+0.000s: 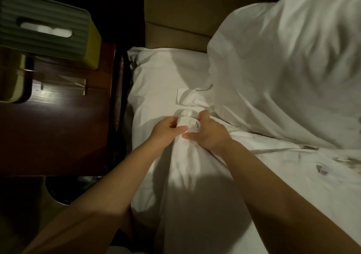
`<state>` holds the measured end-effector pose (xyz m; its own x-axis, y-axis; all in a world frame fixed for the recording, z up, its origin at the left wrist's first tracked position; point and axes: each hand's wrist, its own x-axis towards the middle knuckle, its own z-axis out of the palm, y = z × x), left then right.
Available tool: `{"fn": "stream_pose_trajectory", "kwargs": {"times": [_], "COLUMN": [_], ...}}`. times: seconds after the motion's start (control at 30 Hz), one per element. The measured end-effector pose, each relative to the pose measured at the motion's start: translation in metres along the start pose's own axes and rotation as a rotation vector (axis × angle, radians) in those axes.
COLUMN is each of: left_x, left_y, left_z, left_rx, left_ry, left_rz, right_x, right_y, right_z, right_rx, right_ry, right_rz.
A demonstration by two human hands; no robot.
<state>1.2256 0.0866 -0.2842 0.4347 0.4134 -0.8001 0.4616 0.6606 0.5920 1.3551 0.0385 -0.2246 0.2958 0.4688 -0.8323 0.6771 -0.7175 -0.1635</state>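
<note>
The bunched bedding corner (188, 122) sits between the 2 hands: left hand (166, 130) curled round it, right hand (210, 136) pinching it. A hard tug could drag the pillow (283, 68) lying just beyond the right hand, or slip the cloth from both thumbs.

Between your left hand (166, 130) and right hand (207, 134), the sheet (188, 121) you grip is soft, matt white cloth, creased where it bunches. Left of your left hand, the nightstand (58, 121) is dark wood with a glossy, reflective finish. On it, the tissue box (43, 29) looks like ribbed, matt plastic. Right of your right hand, the pillow (283, 68) is crumpled matt cloth.
</note>
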Motion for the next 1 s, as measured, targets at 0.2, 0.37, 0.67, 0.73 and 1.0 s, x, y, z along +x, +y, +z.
{"fn": "stream_pose_trajectory", "kwargs": {"times": [0.2,0.37,0.67,0.73,1.0], "left_x": [0.007,0.011,-0.019,-0.031,-0.074], "left_y": [0.003,-0.001,-0.024,-0.023,-0.037], "left_z": [-0.018,-0.002,0.022,0.027,0.012], "left_rx": [-0.296,-0.365,0.063,0.056,-0.151], "left_ry": [-0.224,-0.321,-0.1,-0.035,-0.066], "left_rz": [-0.102,-0.173,-0.086,-0.101,-0.004], "right_x": [-0.023,0.023,0.01,-0.012,-0.151], "right_y": [-0.001,0.011,0.001,-0.01,0.009], "right_z": [-0.049,-0.004,0.025,0.033,0.124], "right_rx": [0.287,0.148,-0.098,-0.083,-0.082], "right_ry": [-0.096,0.16,0.401,0.522,0.878], "right_rz": [-0.237,-0.181,-0.029,-0.039,0.013]}}
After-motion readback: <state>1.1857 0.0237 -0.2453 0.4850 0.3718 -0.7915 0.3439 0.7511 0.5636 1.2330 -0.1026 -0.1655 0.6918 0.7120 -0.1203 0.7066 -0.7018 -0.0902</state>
